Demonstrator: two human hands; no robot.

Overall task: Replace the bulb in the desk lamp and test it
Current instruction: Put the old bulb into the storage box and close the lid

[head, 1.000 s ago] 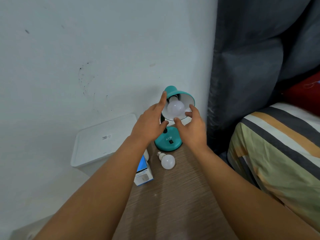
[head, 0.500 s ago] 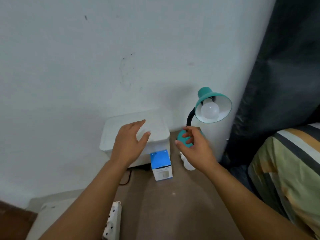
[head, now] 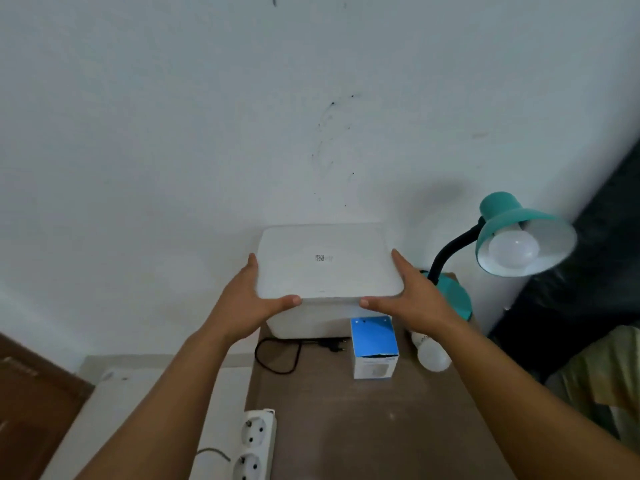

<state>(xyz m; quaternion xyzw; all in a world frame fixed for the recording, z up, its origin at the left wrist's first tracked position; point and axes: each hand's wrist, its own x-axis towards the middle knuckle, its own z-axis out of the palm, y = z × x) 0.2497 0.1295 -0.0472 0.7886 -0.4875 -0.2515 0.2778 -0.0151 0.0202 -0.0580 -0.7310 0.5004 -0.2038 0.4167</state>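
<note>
Head view: white box (head: 329, 265) against wall is gripped at both sides. Left hand (head: 249, 303) spread along left edge, thumb hooked at front corner; right hand (head: 412, 299) mirrored on right edge. Teal desk lamp (head: 512, 237) stands just right of box, bulb (head: 514, 249) seated in shade, unlit. Spare bulb (head: 433, 355) lies on table (head: 381, 427) beside blue carton (head: 374, 344). Black plug (head: 334, 346) lies loose before box; power strip (head: 254, 441) near table edge.

Step judged: bulb fitted, testing pending. Box likely to be shifted, then plug carried to strip.
</note>
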